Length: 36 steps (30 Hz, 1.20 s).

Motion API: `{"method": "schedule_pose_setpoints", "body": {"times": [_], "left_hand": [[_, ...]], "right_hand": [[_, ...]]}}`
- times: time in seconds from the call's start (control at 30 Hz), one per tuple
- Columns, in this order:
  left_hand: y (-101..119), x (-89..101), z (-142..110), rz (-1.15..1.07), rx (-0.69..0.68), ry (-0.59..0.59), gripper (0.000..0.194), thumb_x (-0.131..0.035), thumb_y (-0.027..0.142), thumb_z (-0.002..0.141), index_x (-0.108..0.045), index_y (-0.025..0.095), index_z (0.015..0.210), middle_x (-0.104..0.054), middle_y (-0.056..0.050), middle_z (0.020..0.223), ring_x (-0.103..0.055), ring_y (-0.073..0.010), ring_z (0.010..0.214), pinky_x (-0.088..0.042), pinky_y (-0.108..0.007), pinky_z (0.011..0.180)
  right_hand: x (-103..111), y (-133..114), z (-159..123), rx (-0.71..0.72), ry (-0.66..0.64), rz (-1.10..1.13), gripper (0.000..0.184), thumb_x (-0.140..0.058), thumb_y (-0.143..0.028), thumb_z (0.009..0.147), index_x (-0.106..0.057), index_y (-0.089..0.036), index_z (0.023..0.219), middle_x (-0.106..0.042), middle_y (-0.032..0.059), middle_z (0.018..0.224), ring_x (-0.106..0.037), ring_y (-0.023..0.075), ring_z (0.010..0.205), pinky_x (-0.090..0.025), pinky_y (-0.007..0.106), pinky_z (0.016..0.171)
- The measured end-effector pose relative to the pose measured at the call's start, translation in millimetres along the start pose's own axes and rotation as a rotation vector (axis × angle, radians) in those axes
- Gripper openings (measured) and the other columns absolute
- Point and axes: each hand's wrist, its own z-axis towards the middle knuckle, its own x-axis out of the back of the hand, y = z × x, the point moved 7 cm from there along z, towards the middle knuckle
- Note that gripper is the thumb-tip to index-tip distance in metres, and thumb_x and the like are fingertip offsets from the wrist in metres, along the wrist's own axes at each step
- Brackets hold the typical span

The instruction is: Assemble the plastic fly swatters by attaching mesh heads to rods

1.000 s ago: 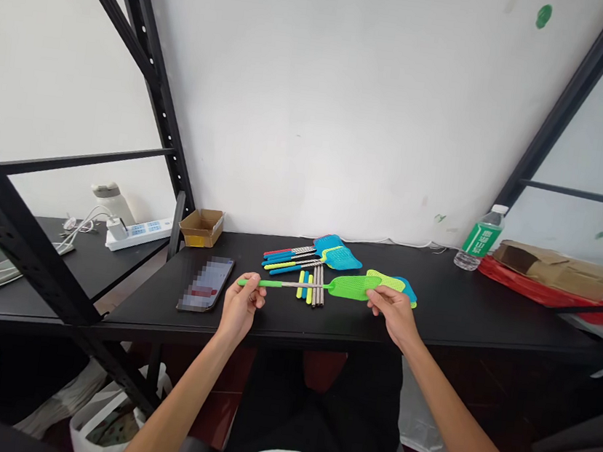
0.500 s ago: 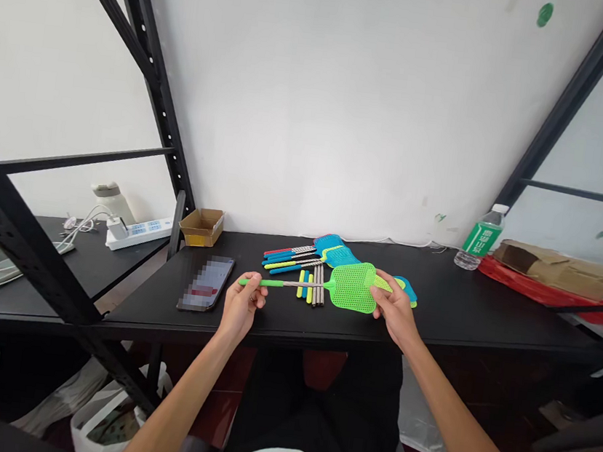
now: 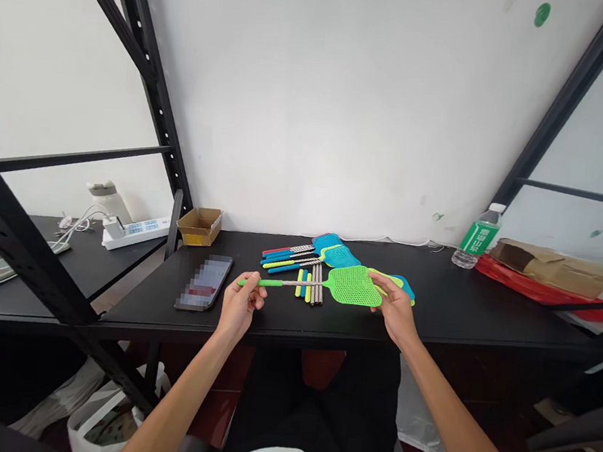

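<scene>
Holding a green fly swatter (image 3: 343, 282)
Left hand (image 3: 239, 302) is gripping its handle (image 3: 271, 283); right hand (image 3: 398, 314) is pinching its mesh head (image 3: 354, 286).

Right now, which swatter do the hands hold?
The green swatter, gripped by left hand and right hand; the other swatters lie overlapping behind it.

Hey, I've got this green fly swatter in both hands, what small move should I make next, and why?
I'd probably lay the green fly swatter beside the piled swatters near the wall: its handle, metal rod and mesh head look joined, like theirs, and your left hand on the handle and right hand at the head support both ends.
</scene>
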Motion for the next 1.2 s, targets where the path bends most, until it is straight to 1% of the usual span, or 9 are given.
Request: {"method": "schedule_pose_setpoints", "body": {"times": [0.2, 0.33, 0.43, 0.5, 0.57, 0.63, 0.8, 1.0, 1.2], "left_hand": [[0, -0.3, 0, 0.005, -0.004, -0.019, 0.026, -0.071, 0.039, 0.083, -0.058, 0.016, 0.085, -0.060, 0.001, 0.062, -0.047, -0.0063, 0.046, -0.037, -0.019, 0.046], [0, 0.0, 0, 0.002, -0.007, -0.025, 0.025, -0.070, 0.038, 0.084, -0.057, 0.016, 0.085, -0.060, 0.001, 0.063, -0.047, -0.0067, 0.048, -0.037, -0.019, 0.047], [0, 0.3, 1, -0.001, -0.015, -0.029, 0.024, -0.070, 0.038, 0.084, -0.057, 0.016, 0.086, -0.060, 0.001, 0.063, -0.047, -0.0067, 0.048, -0.037, -0.019, 0.048], [0, 0.5, 1, -0.001, -0.017, -0.028, 0.024, -0.069, 0.037, 0.085, -0.057, 0.016, 0.086, -0.060, 0.001, 0.063, -0.047, -0.0067, 0.048, -0.036, -0.019, 0.048], [0, 0.8, 1, 0.000, -0.019, -0.024, 0.024, -0.069, 0.037, 0.085, -0.057, 0.016, 0.086, -0.060, 0.001, 0.063, -0.047, -0.0066, 0.048, -0.037, -0.019, 0.048], [0, 0.6, 1, -0.002, -0.022, -0.021, 0.025, -0.070, 0.037, 0.084, -0.057, 0.017, 0.086, -0.060, 0.001, 0.063, -0.047, -0.0065, 0.048, -0.037, -0.019, 0.048], [1, 0.0, 1, -0.011, -0.027, -0.025, 0.025, -0.071, 0.038, 0.083, -0.056, 0.017, 0.086, -0.059, 0.001, 0.063, -0.046, -0.0062, 0.048, -0.037, -0.019, 0.047], [0, 0.5, 1, -0.016, -0.031, -0.021, 0.025, -0.070, 0.037, 0.084, -0.057, 0.017, 0.086, -0.060, 0.000, 0.064, -0.046, -0.0061, 0.047, -0.037, -0.018, 0.047], [0, 1.0, 0, -0.024, -0.023, 0.001, 0.026, -0.071, 0.039, 0.083, -0.057, 0.017, 0.086, -0.062, 0.000, 0.064, -0.046, -0.0063, 0.047, -0.037, -0.018, 0.047]], "right_hand": [[2, -3, -1, 0.001, 0.024, -0.012, 0.034, -0.067, -0.022, 0.073, -0.075, -0.026, 0.106, -0.060, 0.0074, 0.133, -0.062, 0.0194, 0.084, -0.042, 0.025, 0.049], [2, -6, -1, 0.015, 0.035, -0.008, 0.025, -0.073, -0.028, 0.073, -0.077, -0.024, 0.097, -0.064, 0.0080, 0.128, -0.062, 0.0201, 0.085, -0.042, 0.024, 0.050], [2, -4, 0, -0.021, 0.037, -0.024, 0.026, -0.076, -0.036, 0.074, -0.077, -0.021, 0.095, -0.070, 0.0095, 0.112, -0.062, 0.0182, 0.076, -0.043, 0.025, 0.050], [2, -3, 0, -0.038, 0.039, -0.031, 0.026, -0.077, -0.041, 0.073, -0.077, -0.019, 0.088, -0.071, 0.0088, 0.091, -0.060, 0.0172, 0.070, -0.043, 0.025, 0.050], [2, -1, 1, -0.048, 0.039, -0.028, 0.026, -0.079, -0.042, 0.072, -0.075, -0.017, 0.080, -0.066, 0.0054, 0.072, -0.056, 0.0146, 0.061, -0.041, 0.025, 0.049], [2, 0, 1, -0.056, 0.032, -0.024, 0.027, -0.079, -0.043, 0.072, -0.074, -0.017, 0.078, -0.060, 0.0020, 0.062, -0.052, 0.0121, 0.055, -0.040, 0.024, 0.048], [3, 5, 1, -0.099, 0.036, -0.035, 0.037, -0.081, -0.045, 0.069, -0.073, -0.015, 0.089, -0.058, 0.0000, 0.062, -0.049, 0.0102, 0.049, -0.037, 0.024, 0.044], [-2, -4, -2, -0.089, 0.004, -0.011, 0.058, -0.077, -0.043, 0.075, -0.060, -0.019, 0.125, -0.054, -0.0054, 0.061, -0.047, 0.0081, 0.043, -0.039, 0.022, 0.043], [-5, -8, -6, -0.031, -0.006, -0.007, 0.057, -0.062, -0.046, 0.087, -0.051, -0.024, 0.138, -0.063, 0.0004, 0.079, -0.055, 0.0102, 0.046, -0.048, 0.027, 0.045]]}}
